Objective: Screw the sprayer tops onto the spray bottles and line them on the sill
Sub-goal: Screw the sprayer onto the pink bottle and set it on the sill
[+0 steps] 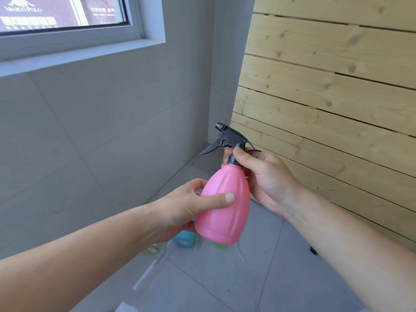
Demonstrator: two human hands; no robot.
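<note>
A pink spray bottle [225, 212] hangs in the air in front of me, tilted slightly. My left hand [186, 206] grips its body, thumb across the front. A black sprayer top [229, 137] sits on the bottle's neck, nozzle and trigger pointing left. My right hand [265, 176] pinches the black collar at the neck, thumb in front and fingers behind. The white window sill [90, 54] runs along the upper left, above the grey wall.
On the tiled floor below the pink bottle lie a blue bottle [184, 238], a green bottle [152, 249] and some pale dip tubes [146, 273], partly hidden. A wooden slat panel [326, 97] leans at the right.
</note>
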